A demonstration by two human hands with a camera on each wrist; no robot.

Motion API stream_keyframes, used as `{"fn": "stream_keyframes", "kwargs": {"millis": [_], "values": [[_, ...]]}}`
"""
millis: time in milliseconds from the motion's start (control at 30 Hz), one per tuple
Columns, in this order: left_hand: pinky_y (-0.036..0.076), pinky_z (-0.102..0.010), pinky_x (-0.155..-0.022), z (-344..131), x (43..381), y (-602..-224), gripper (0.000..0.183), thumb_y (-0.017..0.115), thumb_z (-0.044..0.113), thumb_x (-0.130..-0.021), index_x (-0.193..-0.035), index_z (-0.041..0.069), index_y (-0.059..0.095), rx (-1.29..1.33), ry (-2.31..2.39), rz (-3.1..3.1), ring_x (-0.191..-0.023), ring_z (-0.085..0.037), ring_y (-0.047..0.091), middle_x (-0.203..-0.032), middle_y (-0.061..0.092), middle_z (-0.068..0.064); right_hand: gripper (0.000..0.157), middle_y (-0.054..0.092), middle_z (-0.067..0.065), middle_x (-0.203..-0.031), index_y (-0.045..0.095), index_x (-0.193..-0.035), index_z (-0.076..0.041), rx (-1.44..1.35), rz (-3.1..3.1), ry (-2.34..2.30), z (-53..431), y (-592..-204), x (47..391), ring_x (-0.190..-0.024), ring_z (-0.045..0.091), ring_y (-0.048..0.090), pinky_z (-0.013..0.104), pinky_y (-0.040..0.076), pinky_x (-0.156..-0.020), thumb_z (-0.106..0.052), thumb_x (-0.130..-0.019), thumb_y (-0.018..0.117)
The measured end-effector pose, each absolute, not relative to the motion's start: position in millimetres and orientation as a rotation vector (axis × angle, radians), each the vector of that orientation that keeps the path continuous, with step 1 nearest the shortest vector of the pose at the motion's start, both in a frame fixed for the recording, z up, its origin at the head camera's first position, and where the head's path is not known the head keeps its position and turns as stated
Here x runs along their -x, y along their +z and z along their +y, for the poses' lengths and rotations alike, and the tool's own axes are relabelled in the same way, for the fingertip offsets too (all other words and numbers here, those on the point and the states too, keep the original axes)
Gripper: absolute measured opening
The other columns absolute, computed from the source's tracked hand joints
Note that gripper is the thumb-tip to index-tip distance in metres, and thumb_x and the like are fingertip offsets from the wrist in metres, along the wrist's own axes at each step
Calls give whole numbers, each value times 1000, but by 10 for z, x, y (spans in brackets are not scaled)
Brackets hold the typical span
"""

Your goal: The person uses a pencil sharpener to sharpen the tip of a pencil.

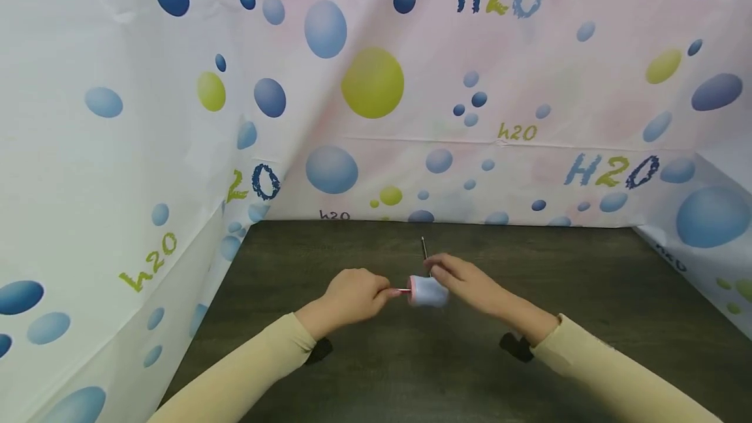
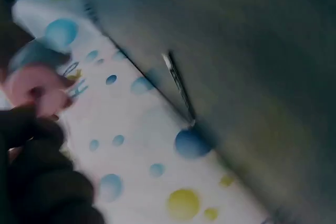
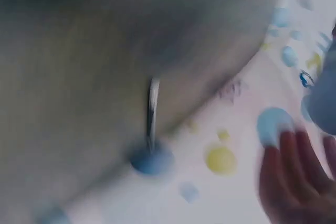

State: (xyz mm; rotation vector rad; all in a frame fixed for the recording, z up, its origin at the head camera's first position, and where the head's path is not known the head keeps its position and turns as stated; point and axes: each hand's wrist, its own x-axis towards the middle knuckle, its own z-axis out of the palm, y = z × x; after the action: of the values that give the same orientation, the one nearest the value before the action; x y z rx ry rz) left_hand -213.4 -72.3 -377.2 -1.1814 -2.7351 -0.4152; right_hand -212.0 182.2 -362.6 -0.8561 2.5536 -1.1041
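In the head view my left hand (image 1: 355, 296) pinches a thin, reddish, shiny rod (image 1: 403, 290) that enters the pink-rimmed end of a light-blue cylinder (image 1: 429, 292). The cylinder is blurred; its exact kind does not show. Seen from the left wrist, its end is a pink disc (image 2: 34, 82) with a dark centre, just beyond the left fingers. My right hand (image 1: 467, 282) is at the cylinder's upper right side. From the right wrist, the right fingers (image 3: 299, 166) look fairly straight, close below the cylinder (image 3: 323, 98), with nothing gripped between them.
A slim metal stick (image 1: 424, 248) with a bright tip lies on the dark table (image 1: 329, 247) behind the hands, pointing toward the back edge. A white sheet (image 1: 499, 83) with blue and green dots encloses the table at the back and sides.
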Motion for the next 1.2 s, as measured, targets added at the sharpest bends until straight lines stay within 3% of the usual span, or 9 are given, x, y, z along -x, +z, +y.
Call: {"fn": "stream_keyframes", "kwargs": {"millis": [67,167,300,400,567,700,867,1100,1200], "values": [[21,-21,-45,-740,2155,-3763,46,53,34,-101,-59,19,49,1061,-835,-3046,-44,-4,24,-48,32,10,72,57,15,-135,49,-138,-6,1155,2942,-764,1790,-3661,2062,-119,32,59,49,51,-93,-60,-92,57],[21,-23,-45,-765,2193,-3731,50,49,34,-103,-58,15,49,924,-1486,-3260,-43,-6,20,-47,29,8,89,60,11,-129,53,-134,-10,1669,3279,-149,1737,-3720,1997,-115,28,60,45,52,-89,-65,-68,78],[16,-24,-43,-773,2195,-3652,48,47,37,-104,-62,13,49,771,-2020,-3335,-41,-7,15,-47,25,7,86,65,6,-111,59,-124,-9,2187,3357,282,1670,-3779,1986,-95,21,62,34,52,-79,-41,-53,96],[16,-23,-43,-744,2149,-3609,48,48,35,-104,-61,12,50,819,-1949,-3305,-41,-6,16,-46,27,8,83,66,5,-101,60,-118,-4,2269,3355,245,1646,-3797,1998,-85,18,62,30,54,-73,-21,-47,100],[21,-20,-45,-666,2024,-3594,50,54,28,-102,-54,16,46,1002,-1286,-3081,-43,-5,22,-46,30,10,81,68,7,-98,57,-114,-2,1928,3335,-73,1624,-3750,1947,-81,18,65,30,56,-69,-21,-48,100],[17,-17,-42,-652,1941,-3655,48,58,30,-99,-55,19,43,1033,-809,-2866,-40,-1,21,-47,28,12,67,72,8,-98,60,-115,-4,1464,3261,-254,1582,-3663,1886,-84,20,68,33,56,-69,-20,-60,95],[10,-17,-42,-692,1937,-3803,42,69,39,-90,-59,20,47,1065,-155,-2351,-38,0,24,-45,35,11,50,71,6,-94,62,-114,-5,1061,2947,-579,1546,-3549,1926,-75,13,65,25,52,-63,-23,-74,87],[32,-20,-41,-719,2097,-3801,43,37,25,-105,-65,18,51,1170,87,-1676,-43,-4,40,-52,46,10,33,68,2,-85,62,-109,-1,601,1859,-1189,1699,-3477,2176,-66,9,62,22,48,-55,-24,-88,70],[31,-20,-42,-717,2127,-3730,38,42,23,-102,-66,18,52,1174,110,-1669,-44,-4,40,-52,47,10,45,70,2,-90,58,-120,8,551,1711,-1270,1749,-3452,2238,-69,8,65,23,53,-62,-30,-96,62]]}}
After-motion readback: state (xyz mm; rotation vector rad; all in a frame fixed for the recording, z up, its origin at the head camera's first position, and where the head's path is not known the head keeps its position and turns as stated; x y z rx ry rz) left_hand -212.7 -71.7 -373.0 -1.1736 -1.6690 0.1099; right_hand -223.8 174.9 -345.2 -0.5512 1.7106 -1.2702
